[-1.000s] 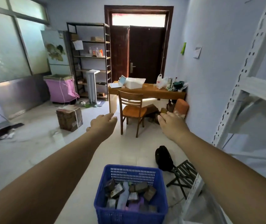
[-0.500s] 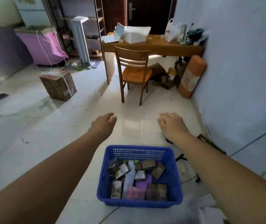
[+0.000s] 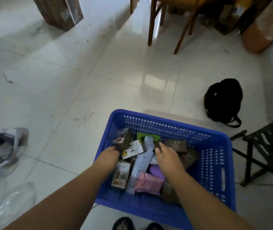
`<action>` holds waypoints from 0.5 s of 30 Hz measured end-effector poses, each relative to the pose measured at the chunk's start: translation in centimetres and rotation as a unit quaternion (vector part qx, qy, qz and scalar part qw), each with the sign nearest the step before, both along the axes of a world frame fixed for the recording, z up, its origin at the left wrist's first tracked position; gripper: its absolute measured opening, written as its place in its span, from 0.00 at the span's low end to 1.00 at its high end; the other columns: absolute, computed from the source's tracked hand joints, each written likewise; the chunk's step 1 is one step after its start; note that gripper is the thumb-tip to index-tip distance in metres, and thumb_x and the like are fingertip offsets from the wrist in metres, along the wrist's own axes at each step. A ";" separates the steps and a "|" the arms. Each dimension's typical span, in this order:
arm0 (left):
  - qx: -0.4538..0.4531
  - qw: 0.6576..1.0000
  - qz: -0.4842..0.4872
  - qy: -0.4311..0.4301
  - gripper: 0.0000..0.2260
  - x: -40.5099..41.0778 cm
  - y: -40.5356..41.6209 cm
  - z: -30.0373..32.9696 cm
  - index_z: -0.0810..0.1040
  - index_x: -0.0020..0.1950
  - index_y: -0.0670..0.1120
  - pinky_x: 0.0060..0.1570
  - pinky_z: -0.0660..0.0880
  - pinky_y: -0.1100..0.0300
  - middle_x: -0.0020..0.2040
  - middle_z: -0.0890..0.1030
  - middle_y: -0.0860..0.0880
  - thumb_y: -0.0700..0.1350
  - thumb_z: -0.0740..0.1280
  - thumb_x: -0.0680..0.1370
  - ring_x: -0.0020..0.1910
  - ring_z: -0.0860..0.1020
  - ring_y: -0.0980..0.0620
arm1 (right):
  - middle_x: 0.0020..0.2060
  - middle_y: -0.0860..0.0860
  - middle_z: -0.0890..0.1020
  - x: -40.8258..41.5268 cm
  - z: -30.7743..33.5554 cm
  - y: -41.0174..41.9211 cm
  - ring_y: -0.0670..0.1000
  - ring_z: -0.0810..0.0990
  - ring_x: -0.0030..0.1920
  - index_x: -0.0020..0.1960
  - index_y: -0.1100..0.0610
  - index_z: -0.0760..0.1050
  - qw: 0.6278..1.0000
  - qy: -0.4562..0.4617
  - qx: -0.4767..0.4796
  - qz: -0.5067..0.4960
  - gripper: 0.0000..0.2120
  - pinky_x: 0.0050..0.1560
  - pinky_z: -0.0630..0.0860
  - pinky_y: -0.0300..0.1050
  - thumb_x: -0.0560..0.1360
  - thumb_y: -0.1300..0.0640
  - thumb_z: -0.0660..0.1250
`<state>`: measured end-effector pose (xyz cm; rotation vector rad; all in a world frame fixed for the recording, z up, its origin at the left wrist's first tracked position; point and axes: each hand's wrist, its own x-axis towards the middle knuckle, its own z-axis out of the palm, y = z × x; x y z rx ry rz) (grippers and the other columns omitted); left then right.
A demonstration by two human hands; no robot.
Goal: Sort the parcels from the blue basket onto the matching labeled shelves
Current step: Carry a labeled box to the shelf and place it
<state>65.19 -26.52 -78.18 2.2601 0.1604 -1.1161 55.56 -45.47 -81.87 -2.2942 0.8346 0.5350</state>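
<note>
The blue basket (image 3: 215, 163) stands on the floor right in front of me, holding several parcels. Among them are a dark box (image 3: 125, 140), a white printed box (image 3: 133, 149), a long pale pouch (image 3: 142, 163), a pink packet (image 3: 149, 182), a purple one (image 3: 156, 171) and a brown box (image 3: 176, 145). Both hands are inside the basket. My left hand (image 3: 110, 157) is against the dark box with its fingers hidden below. My right hand (image 3: 167, 156) reaches forward, its fingertips touching the brown box. No shelf is in view.
A black backpack (image 3: 223, 100) and a dark folding stool (image 3: 265, 151) are right of the basket. Wooden chair legs (image 3: 152, 22), a cardboard box (image 3: 57, 12) and an orange roll (image 3: 262, 27) are farther off. Plastic bags (image 3: 4, 146) lie at the left.
My view has tilted down from the room to the floor. Both hands dropped from above the basket into it, onto the parcels.
</note>
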 end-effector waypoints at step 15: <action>0.021 0.985 0.154 0.071 0.14 2.2 -2.8 -31.9 0.70 0.64 0.39 0.51 0.70 0.58 0.58 0.74 0.38 0.34 0.56 0.79 0.57 0.73 0.41 | 0.69 0.53 0.72 5.3 -29.4 2.7 0.55 0.73 0.64 0.77 0.48 0.59 0.959 -0.024 0.207 -0.192 0.24 0.66 0.70 0.52 0.82 0.50 0.57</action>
